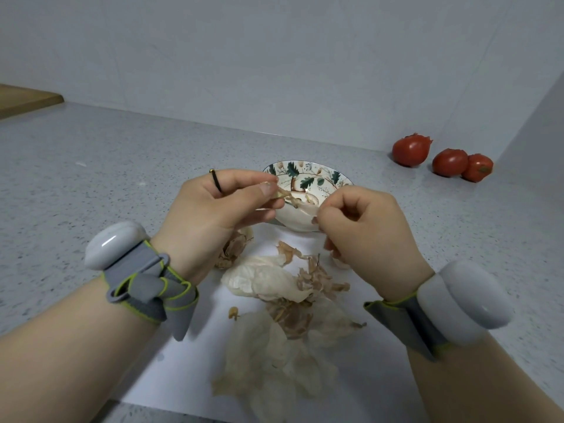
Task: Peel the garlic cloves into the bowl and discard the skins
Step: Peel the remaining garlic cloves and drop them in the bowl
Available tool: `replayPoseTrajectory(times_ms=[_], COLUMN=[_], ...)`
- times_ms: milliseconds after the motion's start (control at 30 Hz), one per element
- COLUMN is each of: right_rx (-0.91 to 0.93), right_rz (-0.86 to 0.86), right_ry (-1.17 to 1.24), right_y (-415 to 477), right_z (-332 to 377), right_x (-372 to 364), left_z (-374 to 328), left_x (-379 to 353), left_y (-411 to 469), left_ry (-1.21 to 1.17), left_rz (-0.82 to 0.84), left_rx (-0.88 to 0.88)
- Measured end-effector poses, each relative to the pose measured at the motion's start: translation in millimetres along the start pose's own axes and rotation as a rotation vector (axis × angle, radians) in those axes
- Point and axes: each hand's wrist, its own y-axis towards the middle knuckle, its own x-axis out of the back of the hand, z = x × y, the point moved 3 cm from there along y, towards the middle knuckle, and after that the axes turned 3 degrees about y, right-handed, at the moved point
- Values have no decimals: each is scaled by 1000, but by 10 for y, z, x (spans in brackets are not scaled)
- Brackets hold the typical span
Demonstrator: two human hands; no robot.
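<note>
My left hand pinches a garlic clove between thumb and fingers, just in front of the leaf-patterned bowl. My right hand has its fingers curled and pinches a strip of papery skin that still hangs from the clove. Both hands hover above the near rim of the bowl. A pile of loose garlic skins lies on a white sheet below the hands. Part of a garlic head shows under my left wrist.
Three red tomatoes sit at the back right by the wall corner. A wooden board lies at the far left. The grey speckled counter spreads to the left. Both wrists carry strapped white devices.
</note>
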Motion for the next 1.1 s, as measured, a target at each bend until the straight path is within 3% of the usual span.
replayPoseTrajectory(times_ms=[167,533,967,1100], right_rx=[62,120,-54,-38], right_rz=[-32,274,289,204], right_ry=[-12,108,352,291], right_y=[4,-74,-37,-28], right_z=[39,128,59,43], right_x=[51,-104,-71,-80], left_z=[-3,-18,13,0], left_x=[-18,-54,-32,-71], left_y=[-24,-58,-51,-77], left_ry=[31,132,86,67], left_rz=[44,64,191,157], left_rx=[19,3,64,52])
